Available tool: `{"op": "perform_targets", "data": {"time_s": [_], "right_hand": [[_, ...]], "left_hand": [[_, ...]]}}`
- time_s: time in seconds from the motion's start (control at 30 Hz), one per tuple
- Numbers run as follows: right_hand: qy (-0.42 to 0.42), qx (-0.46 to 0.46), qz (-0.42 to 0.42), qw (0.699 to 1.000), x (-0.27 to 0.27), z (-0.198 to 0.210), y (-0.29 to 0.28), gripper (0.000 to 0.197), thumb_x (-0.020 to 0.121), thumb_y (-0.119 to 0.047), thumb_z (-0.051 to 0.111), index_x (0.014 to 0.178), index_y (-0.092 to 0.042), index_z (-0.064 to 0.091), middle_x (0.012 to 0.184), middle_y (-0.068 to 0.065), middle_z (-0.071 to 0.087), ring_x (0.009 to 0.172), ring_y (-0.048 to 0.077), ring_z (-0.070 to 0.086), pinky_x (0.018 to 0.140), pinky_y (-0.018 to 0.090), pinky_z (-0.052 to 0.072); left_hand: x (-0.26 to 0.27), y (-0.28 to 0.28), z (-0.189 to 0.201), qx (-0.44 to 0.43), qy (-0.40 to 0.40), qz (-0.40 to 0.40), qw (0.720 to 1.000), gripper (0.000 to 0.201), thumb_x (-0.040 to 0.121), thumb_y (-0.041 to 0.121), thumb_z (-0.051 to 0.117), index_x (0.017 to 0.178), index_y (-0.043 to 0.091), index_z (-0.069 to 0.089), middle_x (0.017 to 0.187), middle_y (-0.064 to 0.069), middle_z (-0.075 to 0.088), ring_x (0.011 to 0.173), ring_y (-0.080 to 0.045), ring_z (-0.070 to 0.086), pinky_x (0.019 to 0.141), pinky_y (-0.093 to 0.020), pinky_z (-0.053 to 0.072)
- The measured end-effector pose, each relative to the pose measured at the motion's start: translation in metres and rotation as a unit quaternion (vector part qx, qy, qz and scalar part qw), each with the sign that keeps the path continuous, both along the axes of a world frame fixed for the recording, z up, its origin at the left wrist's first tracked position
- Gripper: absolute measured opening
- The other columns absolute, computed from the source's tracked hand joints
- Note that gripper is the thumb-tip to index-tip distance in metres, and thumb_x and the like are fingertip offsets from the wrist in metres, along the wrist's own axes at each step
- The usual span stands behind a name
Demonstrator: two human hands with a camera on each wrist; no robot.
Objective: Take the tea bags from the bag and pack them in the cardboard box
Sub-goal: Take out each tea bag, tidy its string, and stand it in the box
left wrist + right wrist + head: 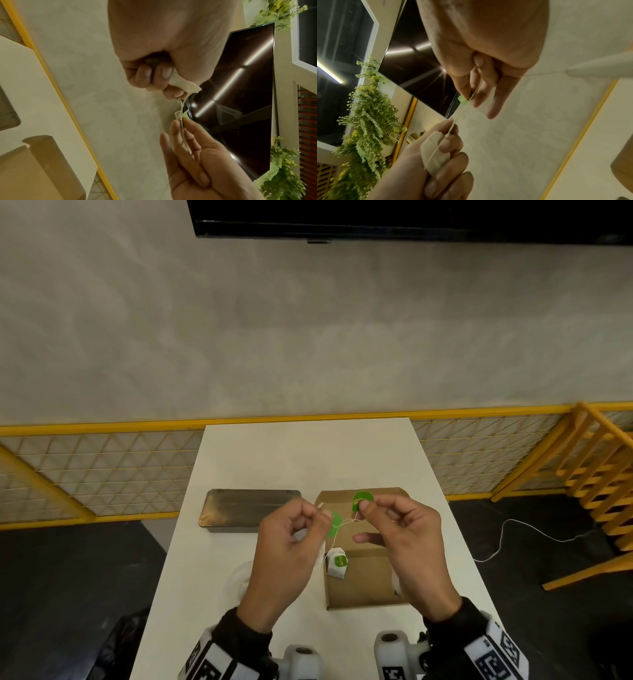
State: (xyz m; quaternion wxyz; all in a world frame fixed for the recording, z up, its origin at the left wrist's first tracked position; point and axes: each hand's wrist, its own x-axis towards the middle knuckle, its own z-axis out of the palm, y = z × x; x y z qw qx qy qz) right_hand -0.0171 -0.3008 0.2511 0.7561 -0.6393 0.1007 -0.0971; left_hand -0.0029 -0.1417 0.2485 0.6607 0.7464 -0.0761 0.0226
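We see head view evenly, softly lit, straight lines bowed at edges. Wrist views dim, warm-tinted; strip-light glare streaks dark screen [240,94]; foliage [368,121] smeared toward frame edges; near palms soft, out of focus.

- No text, brand or number can be read.
- Green tea bag tags [360,500] carry yellow printing, too small and blurred to make out.
- Wristbands [493,655] show black-and-white square code markers, no letters.
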Motion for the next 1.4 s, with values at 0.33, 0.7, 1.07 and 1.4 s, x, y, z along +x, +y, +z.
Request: {"op": "perform_targets", "data": {"time_s": [0.33, 0.7, 1.07, 1.4], "right_hand": [[0.006, -0.007, -0.049, 0.999, 0.005, 0.003, -0.001, 0.006, 0.083, -0.003, 0.071, 0.081, -0.004, 0.076, 0.081, 0.015, 0.067, 0.066, 0.017, 0.065, 0.062, 0.043, 0.061], [-0.096, -0.036, 0.026, 0.994, 0.005, 0.004, -0.011, 0.018, 0.065, -0.011, 0.076, 0.069, 0.005, 0.068, 0.073, 0.023, 0.058, 0.064, 0.028, 0.059, 0.061, 0.039, 0.056], [-0.082, -0.159, 0.041, 0.983, 0.005, 0.01, -0.008, 0.01, 0.085, -0.002, 0.069, 0.084, -0.011, 0.074, 0.069, -0.017, 0.067, 0.063, -0.001, 0.06, 0.067, 0.024, 0.054], [-0.02, -0.245, 0.195, 0.95, 0.002, 0.008, -0.006, 0.01, 0.087, -0.017, 0.071, 0.081, -0.021, 0.078, 0.051, -0.012, 0.058, 0.045, 0.001, 0.043, 0.048, 0.012, 0.037]], "left_hand": [[0.001, 0.0, 0.004, -0.039, 0.014, 0.049, 0.998, 0.025, 0.092, 0.019, 0.06, 0.075, 0.001, 0.06, 0.053, -0.006, 0.056, 0.047, -0.008, 0.047, 0.049, -0.017, 0.039], [0.006, 0.003, 0.003, -0.036, 0.038, 0.082, 0.995, 0.004, 0.089, 0.01, 0.064, 0.085, 0.009, 0.064, 0.062, -0.011, 0.065, 0.049, -0.005, 0.052, 0.051, -0.015, 0.041], [0.012, 0.007, 0.005, -0.098, 0.029, 0.113, 0.988, 0.007, 0.091, 0.008, 0.061, 0.085, 0.006, 0.06, 0.052, -0.003, 0.053, 0.044, -0.007, 0.04, 0.045, -0.017, 0.033], [0.013, 0.01, 0.005, -0.135, 0.023, 0.143, 0.98, 0.004, 0.095, 0.013, 0.057, 0.091, 0.011, 0.059, 0.074, -0.02, 0.063, 0.049, -0.012, 0.042, 0.046, -0.02, 0.035]]}}
